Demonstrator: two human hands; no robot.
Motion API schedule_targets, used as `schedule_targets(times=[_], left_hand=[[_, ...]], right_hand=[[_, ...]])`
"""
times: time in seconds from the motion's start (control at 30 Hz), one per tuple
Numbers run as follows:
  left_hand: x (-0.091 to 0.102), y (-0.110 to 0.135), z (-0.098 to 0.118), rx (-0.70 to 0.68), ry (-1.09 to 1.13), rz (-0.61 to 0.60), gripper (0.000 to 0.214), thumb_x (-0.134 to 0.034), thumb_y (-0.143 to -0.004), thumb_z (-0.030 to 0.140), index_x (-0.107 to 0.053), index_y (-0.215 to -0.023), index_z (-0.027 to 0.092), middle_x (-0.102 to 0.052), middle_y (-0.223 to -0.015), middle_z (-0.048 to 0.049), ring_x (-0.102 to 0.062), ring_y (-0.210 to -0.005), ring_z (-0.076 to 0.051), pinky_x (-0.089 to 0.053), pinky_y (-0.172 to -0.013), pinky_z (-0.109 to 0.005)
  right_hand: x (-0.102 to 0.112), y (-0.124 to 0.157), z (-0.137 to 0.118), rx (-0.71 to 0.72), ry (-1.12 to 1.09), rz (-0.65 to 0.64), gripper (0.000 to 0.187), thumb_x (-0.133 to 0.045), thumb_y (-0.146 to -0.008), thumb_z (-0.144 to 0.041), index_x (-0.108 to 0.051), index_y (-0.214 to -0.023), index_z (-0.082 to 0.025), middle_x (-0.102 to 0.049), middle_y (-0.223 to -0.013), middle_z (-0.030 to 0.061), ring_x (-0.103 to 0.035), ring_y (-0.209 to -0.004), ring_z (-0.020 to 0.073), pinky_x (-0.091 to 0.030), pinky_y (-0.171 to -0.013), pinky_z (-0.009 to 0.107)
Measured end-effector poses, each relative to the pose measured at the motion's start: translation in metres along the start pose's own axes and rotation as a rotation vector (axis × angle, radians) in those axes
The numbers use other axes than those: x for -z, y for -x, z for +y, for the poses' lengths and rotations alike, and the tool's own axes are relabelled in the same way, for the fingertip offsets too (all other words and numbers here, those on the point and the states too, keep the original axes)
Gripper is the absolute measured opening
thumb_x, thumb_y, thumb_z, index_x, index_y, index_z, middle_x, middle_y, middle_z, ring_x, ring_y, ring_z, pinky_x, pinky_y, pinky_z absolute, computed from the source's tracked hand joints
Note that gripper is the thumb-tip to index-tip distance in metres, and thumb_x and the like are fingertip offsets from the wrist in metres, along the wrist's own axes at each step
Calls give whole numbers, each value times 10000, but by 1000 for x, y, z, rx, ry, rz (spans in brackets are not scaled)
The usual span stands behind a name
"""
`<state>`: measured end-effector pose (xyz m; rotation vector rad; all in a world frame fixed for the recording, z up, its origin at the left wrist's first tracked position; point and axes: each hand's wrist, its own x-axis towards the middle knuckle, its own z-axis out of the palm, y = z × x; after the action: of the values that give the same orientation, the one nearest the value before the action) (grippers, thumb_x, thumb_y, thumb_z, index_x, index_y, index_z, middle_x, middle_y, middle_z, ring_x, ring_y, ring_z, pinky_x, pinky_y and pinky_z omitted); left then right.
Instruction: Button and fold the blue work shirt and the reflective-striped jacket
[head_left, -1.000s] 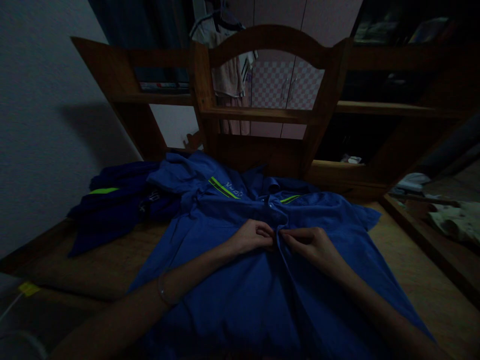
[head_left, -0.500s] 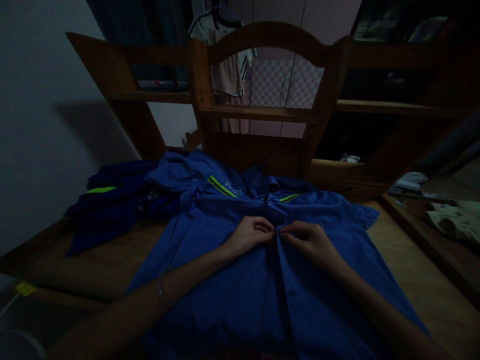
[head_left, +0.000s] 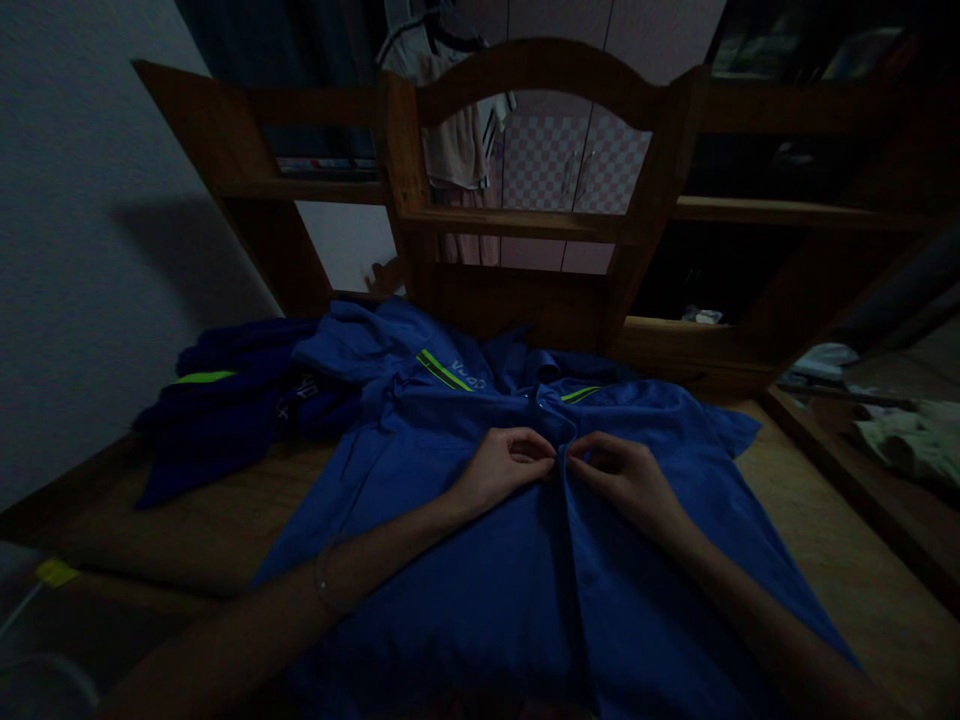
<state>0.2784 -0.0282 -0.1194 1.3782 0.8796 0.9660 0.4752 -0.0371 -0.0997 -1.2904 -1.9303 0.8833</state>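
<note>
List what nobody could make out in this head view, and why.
All in the head view:
Blue shirt front between left hand and right hand: any button hidden by them.
Both upper arms: cut off by the bottom edge.
Dark garment: lettering too dim, creased.

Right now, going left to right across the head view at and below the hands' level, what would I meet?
Small yellow item, dark blue garment, left hand, blue shirt's front edge, right hand, pale cloth.

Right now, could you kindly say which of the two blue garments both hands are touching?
The lighter blue cloth shirt, pinched along its front by left hand and right hand; the crumpled dark blue garment beside it lies untouched.
</note>
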Motion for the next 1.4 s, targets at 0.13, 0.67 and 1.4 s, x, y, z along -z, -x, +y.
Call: schedule_targets(times=[0.13,0.67,1.4], left_hand=[[-4,1,4,29,51,-6,318,-724,-686,325,-660,-894,94,-686,-807,-71,-659,-716,-147,-522,-710,-254],[-5,-2,-10,165,20,65,343,-742,-660,364,-575,-846,129,-631,-636,2,-561,-524,-79,-377,-486,-158],[2,-4,-5,337,293,81,378,-768,-631,138,-580,-958,115,-681,-755,-66,-654,-642,-130,-516,-627,-232]], right_hand=[[-2,-3,7,-36,-76,-66,232,-560,-821,-385,-604,-918,-179,-596,-688,-3,-502,-537,100,-355,-467,204],[-16,2,-2,86,107,-77,127,-554,-808,-231,-563,-933,-207,-590,-717,-20,-546,-606,111,-391,-549,219],[-11,-2,9,-67,-179,-125,310,-661,-751,-380,-552,-968,-188,-562,-779,-11,-501,-583,82,-386,-504,193]])
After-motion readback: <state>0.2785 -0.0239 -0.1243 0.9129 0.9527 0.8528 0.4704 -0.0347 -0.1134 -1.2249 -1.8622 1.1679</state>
